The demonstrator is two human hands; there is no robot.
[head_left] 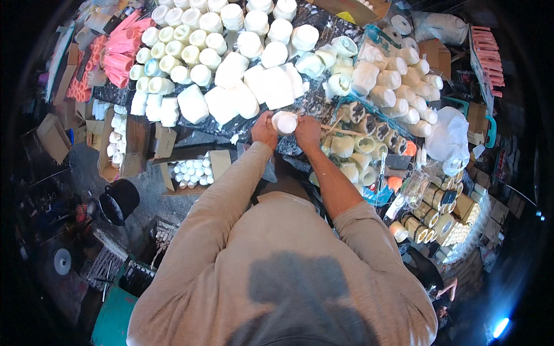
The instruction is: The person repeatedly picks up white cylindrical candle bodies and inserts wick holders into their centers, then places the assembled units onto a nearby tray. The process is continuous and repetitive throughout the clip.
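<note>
At the near edge of the dark worktable (pixel 323 26) I hold a white, short cylindrical piece (pixel 284 123) with a rounded end facing up. My left hand (pixel 264 130) closes on its left side, and my right hand (pixel 307 132) grips it from the right. Thin, light strips (pixel 337 131) stick out past my right hand; whether I hold them is hard to tell. Just beyond my hands lie large white blocks (pixel 268 85), overexposed by the light. Behind them stand several rows of white and cream cup-shaped pieces (pixel 198 38).
To the right are a crate of cream cylinders (pixel 395 81), hollow cream moulds (pixel 343 146) and a white plastic bag (pixel 449 138). Pink tubes (pixel 124 49) lie at the far left. Cardboard boxes of white pieces (pixel 193 171) and a black bucket (pixel 119 202) are on the floor.
</note>
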